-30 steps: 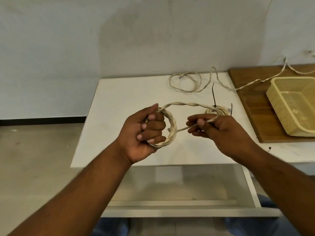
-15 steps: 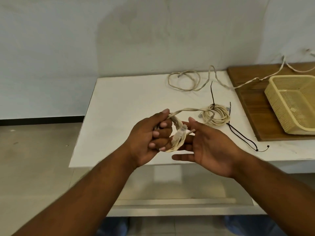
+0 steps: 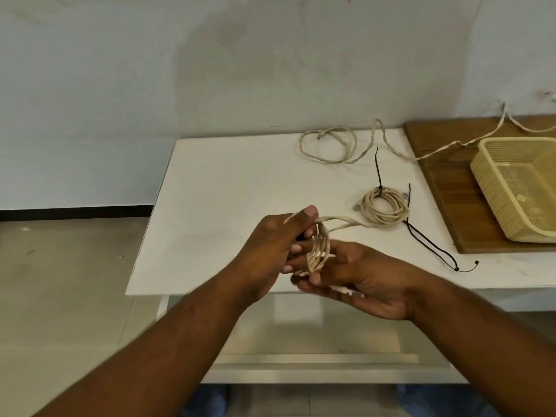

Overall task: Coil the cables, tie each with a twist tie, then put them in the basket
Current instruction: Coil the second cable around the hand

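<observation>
Cable coil [image 3: 319, 251] gripped in my left hand [image 3: 275, 251] above worktop [image 3: 228, 188] front edge, my right hand [image 3: 358, 279] cupped open under it, tied coil [image 3: 383, 209] near basket [image 3: 511, 188], loose cable [image 3: 329, 144] at back.

Three cables [image 3: 319, 251], one basket [image 3: 493, 176]

I see my left hand [image 3: 270, 251] gripping a cream cable coil [image 3: 319, 251] above the white tabletop [image 3: 228, 188], my right hand [image 3: 358, 281] cupped beneath it. A tied coil [image 3: 385, 209] lies near the yellow basket [image 3: 517, 188].
</observation>
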